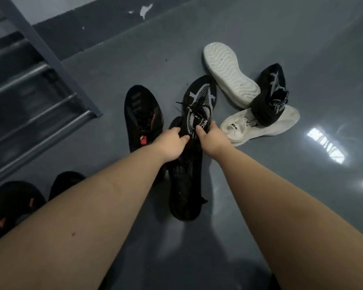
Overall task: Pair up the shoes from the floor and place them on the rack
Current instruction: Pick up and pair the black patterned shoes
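A plain black shoe [184, 185] lies under the black-and-white sneaker [199, 105], whose collar both the left hand [172, 143] and right hand [210, 139] pinch; white shoes [231, 74] lie nearby.

Left forearm hides part of the black slip-on [66, 183]

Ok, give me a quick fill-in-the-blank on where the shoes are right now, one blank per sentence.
1. Both hands, left hand and right hand, hold the same black-and-white ____.
2. One white shoe lies with its ____ facing up.
3. The other patterned black shoe rests on top of the upright ____ shoe.
4. The rack stands on the ____ side of the view.

Missing words: shoe; sole; white; left
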